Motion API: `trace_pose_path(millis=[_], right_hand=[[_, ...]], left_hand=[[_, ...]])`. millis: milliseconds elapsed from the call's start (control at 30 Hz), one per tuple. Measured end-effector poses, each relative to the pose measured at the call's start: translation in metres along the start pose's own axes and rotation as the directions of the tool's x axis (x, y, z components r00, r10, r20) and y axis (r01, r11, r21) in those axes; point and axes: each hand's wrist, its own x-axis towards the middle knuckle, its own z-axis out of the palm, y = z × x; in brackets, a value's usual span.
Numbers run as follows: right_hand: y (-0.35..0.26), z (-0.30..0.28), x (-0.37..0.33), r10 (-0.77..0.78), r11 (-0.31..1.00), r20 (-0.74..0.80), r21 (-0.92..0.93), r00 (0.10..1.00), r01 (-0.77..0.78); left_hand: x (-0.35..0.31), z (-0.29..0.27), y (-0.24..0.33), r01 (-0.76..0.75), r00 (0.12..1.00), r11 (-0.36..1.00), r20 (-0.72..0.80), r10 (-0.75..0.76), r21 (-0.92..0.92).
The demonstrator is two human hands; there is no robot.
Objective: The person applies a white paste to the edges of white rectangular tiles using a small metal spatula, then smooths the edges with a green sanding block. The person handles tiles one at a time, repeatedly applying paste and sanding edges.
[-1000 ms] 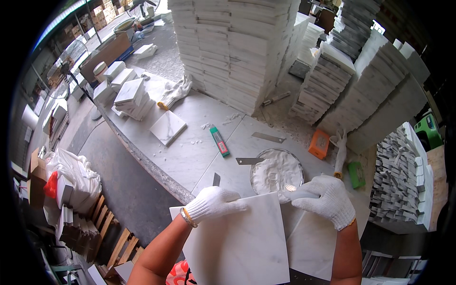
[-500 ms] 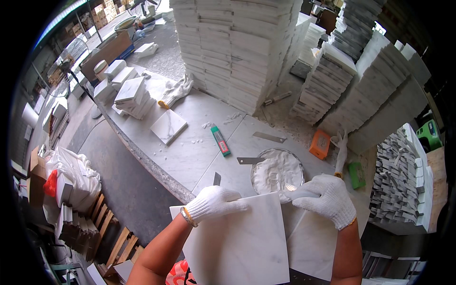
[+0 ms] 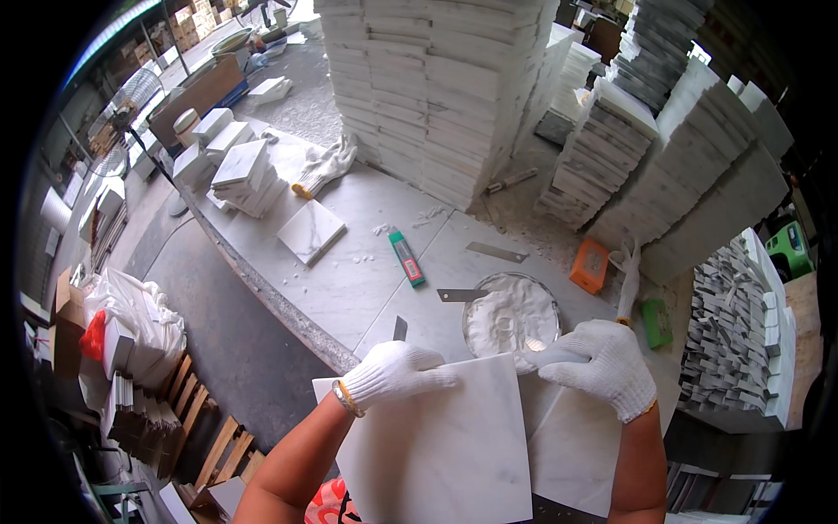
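Observation:
My left hand (image 3: 393,374), in a white knit glove, grips the upper left edge of a white marble tile (image 3: 436,445) tilted in front of me. A metal blade (image 3: 400,328) shows just beyond that hand; whether the hand holds it is unclear. My right hand (image 3: 602,362), also gloved, is closed around a grey flat tool (image 3: 559,356) at the near right rim of a round dish of white paste (image 3: 506,319). The tool's kind is mostly hidden by the fingers. Another blade (image 3: 461,295) rests across the dish's left rim.
On the marble worktop lie a loose blade (image 3: 496,251), a green blade case (image 3: 406,258), a small tile (image 3: 311,232) and a white glove (image 3: 325,166). Orange (image 3: 589,265) and green boxes (image 3: 656,323) stand right. Tall tile stacks (image 3: 428,96) rise behind.

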Motion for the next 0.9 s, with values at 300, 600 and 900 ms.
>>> trace_pose_path(millis=[300, 600, 900], right_hand=[[0.0032, 0.0006, 0.0018, -0.013, 1.000, -0.012, -0.023, 1.000, 0.012], [-0.0007, -0.0029, 0.0033, -0.015, 0.998, -0.001, -0.054, 1.000, 0.015], [-0.0045, -0.0041, 0.0067, -0.033, 0.996, 0.006, -0.086, 0.999, 0.033]], left_hand=[[-0.0013, 0.0002, 0.0012, -0.013, 1.000, 1.000, -0.017, 0.013, -0.002], [-0.0010, -0.0005, 0.0011, -0.016, 1.000, 1.000, -0.014, 0.016, 0.021], [0.0005, 0.0001, 0.0000, 0.016, 1.000, 0.999, 0.007, -0.016, 0.039]])
